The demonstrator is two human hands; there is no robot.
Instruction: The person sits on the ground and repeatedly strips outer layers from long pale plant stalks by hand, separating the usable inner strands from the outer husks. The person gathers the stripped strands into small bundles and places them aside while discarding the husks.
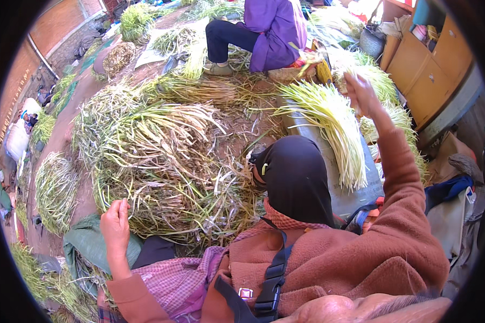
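Observation:
My left hand [116, 228] is raised at the left edge of a heap of green and withered leafy stalks [165, 161]. Its fingers are curled together at the tips, with nothing plainly seen in them. Out to the right, my right hand [361, 95] is lifted and motion-blurred beside a sheaf of long pale stalks, like blanched chives [339, 129]. Whether it holds anything is unclear. That sheaf lies across a grey slab [347, 198]. A blurred wisp of pale stalks [310, 58] shows beyond it, apparently off the ground.
A rounded form under black cloth [297, 177] rises before me. Ahead sits a person in purple [273, 36]. Bundles of stalks [56, 191] are spread over the earthen floor. A green sack [91, 240] is near my left forearm. Wooden cabinets [434, 80] stand at the right.

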